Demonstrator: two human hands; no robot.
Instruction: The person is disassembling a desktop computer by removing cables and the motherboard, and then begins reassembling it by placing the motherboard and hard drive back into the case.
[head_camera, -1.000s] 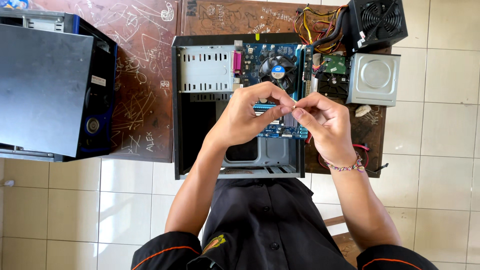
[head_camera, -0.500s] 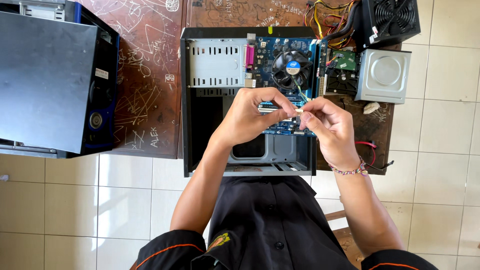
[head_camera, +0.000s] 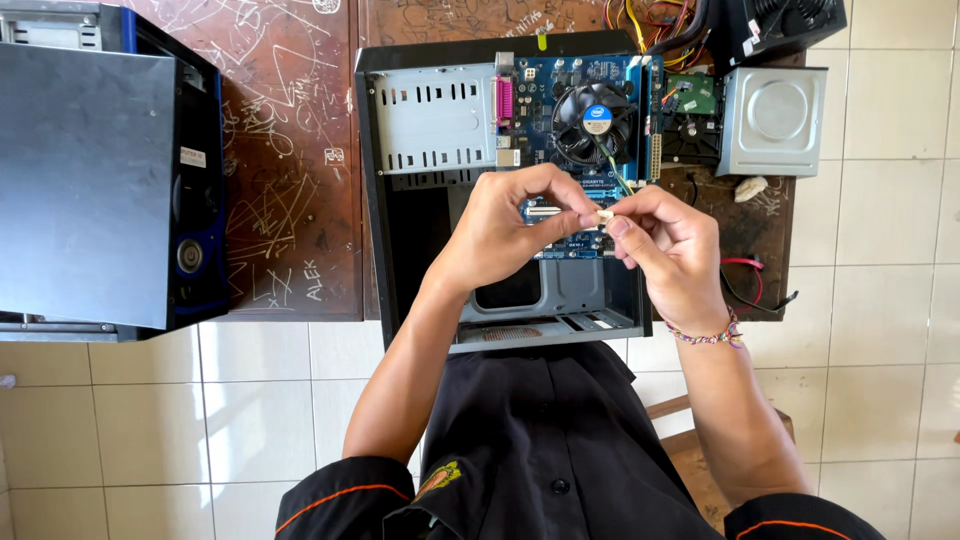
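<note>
Two hands, left (head_camera: 505, 235) and right (head_camera: 668, 248), both pinched on one plug (head_camera: 604, 215) above one open case (head_camera: 372, 200); one fan (head_camera: 596, 120).

The person wears a black short-sleeved button-front shirt (head_camera: 545, 440) with thin orange piping along the sleeve hems and a small embroidered chest emblem. A multicoloured beaded bracelet (head_camera: 706, 336) circles the right wrist.

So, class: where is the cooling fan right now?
In the head view, the fan sits on the blue motherboard inside the open case, toward its upper right, just above both hands, left hand and right hand.
</note>
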